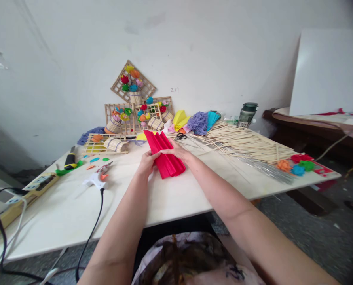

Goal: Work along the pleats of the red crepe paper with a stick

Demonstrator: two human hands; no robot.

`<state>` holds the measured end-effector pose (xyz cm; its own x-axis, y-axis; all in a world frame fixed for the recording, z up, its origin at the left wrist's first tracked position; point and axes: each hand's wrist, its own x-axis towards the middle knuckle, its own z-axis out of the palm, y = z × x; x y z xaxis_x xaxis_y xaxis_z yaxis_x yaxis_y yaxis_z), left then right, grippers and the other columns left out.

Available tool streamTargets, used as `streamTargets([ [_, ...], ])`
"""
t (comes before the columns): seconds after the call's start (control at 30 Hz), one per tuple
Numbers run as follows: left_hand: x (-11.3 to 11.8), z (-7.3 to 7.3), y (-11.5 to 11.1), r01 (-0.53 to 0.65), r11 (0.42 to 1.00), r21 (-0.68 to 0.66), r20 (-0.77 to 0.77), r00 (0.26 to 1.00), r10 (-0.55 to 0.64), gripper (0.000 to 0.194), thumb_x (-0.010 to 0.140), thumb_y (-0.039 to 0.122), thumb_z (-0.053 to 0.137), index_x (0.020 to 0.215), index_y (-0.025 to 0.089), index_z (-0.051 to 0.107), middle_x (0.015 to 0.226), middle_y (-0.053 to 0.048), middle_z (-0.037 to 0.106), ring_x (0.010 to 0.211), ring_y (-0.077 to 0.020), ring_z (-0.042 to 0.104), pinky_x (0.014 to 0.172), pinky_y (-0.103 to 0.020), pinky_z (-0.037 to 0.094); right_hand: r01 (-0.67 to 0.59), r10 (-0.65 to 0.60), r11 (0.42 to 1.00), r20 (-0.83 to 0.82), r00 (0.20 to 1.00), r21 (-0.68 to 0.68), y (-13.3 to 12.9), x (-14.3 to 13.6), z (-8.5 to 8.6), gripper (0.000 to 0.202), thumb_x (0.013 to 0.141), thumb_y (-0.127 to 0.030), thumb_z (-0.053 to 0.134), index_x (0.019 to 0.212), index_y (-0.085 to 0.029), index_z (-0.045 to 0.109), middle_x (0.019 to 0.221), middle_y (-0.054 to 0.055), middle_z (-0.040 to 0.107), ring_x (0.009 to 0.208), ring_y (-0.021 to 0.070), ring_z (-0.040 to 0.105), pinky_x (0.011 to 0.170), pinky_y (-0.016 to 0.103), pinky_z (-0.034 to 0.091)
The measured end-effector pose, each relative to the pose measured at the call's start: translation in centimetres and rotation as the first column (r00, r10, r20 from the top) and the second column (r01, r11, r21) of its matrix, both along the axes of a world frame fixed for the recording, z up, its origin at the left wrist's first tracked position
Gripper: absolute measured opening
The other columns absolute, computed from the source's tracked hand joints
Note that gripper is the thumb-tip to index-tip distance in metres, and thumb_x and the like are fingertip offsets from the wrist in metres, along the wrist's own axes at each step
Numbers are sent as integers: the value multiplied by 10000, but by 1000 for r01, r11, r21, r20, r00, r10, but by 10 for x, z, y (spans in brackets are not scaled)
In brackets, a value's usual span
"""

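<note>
A pleated sheet of red paper (167, 164) is held above the white table, its folds running lengthwise and slanting from upper left to lower right. My left hand (148, 161) grips its left edge, fingers partly hidden behind the paper. On the right side, my right hand (176, 151) is closed on the same paper, with the thumb lying across the front folds. Just behind the paper lie black-handled scissors (181, 136) and a piece of yellow paper (141, 136).
Wooden lattices with paper flowers (129, 81) stand at the back. Thin wooden sticks (244, 142) and metal wires (268, 170) cover the right side. A white glue gun (96, 180), a utility knife (71, 159) and a power strip (35, 190) lie left. A bottle (247, 114) stands at back right.
</note>
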<state>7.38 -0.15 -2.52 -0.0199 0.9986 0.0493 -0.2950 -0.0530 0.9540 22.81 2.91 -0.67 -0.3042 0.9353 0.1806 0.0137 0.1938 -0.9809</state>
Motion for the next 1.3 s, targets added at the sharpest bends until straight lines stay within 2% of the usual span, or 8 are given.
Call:
streamTargets([
  [0.3,-9,0,3,-35,989,-141,-1,999,35,270,523,217,746,745,110,635,650,-61,679,651,-198,641,608,-305,522,199,-285,954,468,837,224,18,7,1,719,619,-134,522,1315,-229,365,1158,18,574,1046,190,538,918,309,403],
  [0.47,-13,3,0,-146,968,-205,-227,969,98,259,540,298,733,686,124,609,546,-38,631,580,-193,622,527,-288,494,153,-321,938,621,715,310,17,19,8,652,648,-138,480,1291,-225,416,1207,29,556,1084,206,519,909,290,395],
  [0.57,-17,3,1,-243,949,-199,-573,814,89,241,614,369,666,620,146,575,420,5,532,453,-153,557,428,-242,414,112,-311,941,686,657,320,16,23,10,638,654,-141,479,1287,-194,424,1258,47,519,1108,208,505,908,273,390],
  [0.7,-23,3,7,-292,939,-183,-754,654,57,200,602,324,650,538,162,551,378,8,486,426,-146,524,421,-234,357,44,-263,955,772,579,293,14,23,11,641,667,-160,485,1301,-211,402,1260,51,519,1098,214,516,886,274,405],
  [0.83,-26,9,10,-295,945,-144,-972,220,-80,215,586,394,622,567,182,595,567,-47,622,621,-184,597,529,-251,387,0,-228,968,877,423,252,9,21,14,617,677,-200,498,1287,-246,422,1287,68,491,1107,256,508,873,335,418],
  [0.9,-27,13,8,-267,951,-157,-987,81,-140,255,592,449,597,599,194,610,659,-55,652,700,-197,606,566,-259,393,-30,-208,972,910,357,234,6,21,17,615,679,-203,497,1289,-239,423,1313,82,461,1124,264,494,882,352,415],
  [1.1,-31,21,3,-209,956,-204,-975,-40,-217,405,554,589,586,654,198,626,770,-66,660,782,-219,595,586,-269,395,-123,-134,978,956,262,171,3,26,24,650,676,-185,508,1315,-200,391,1303,117,465,1100,261,513,873,342,428],
  [1.3,-34,22,1,-226,960,-165,-985,-15,-173,452,438,640,648,526,204,567,624,-54,615,749,-225,581,581,-262,378,-130,-130,978,967,219,161,4,30,27,507,671,-225,560,1175,-173,529,1199,123,554,1009,248,565,800,297,450],
])
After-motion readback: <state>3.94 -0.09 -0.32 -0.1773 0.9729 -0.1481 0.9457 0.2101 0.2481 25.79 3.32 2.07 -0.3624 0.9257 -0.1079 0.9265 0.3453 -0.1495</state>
